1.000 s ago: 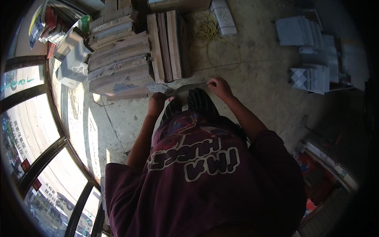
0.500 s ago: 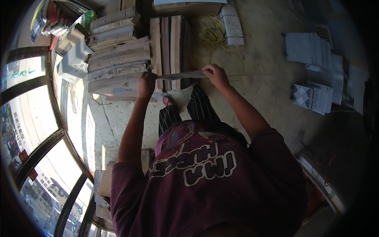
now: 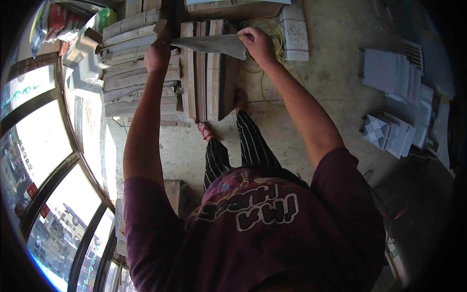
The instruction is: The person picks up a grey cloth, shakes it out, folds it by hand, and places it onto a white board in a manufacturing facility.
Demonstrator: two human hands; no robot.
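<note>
A grey cloth [image 3: 211, 44] stretches between my two hands over the stacked cartons, its right end hanging lower than the left. My left hand [image 3: 157, 57] is closed on the cloth's left end, above a pile of flat cardboard cartons [image 3: 138, 81]. At the other end, my right hand [image 3: 259, 45] pinches the upper corner between thumb and fingers. Below the cloth stands a row of narrow upright cartons [image 3: 213, 87], close in front of my feet.
Yellow cable [image 3: 278, 44] lies coiled beside a pale block-like package [image 3: 295, 36]. Light grey tiles [image 3: 386, 73] and patterned tiles [image 3: 377, 130] lean at the right. Glass panes [image 3: 44, 141] line the left side. A small cardboard box [image 3: 173, 194] sits near my left arm.
Both hands have moved up and forward, away from my body, with the cloth. The cloth has spread wider at its right end, and my hands are farther apart.
</note>
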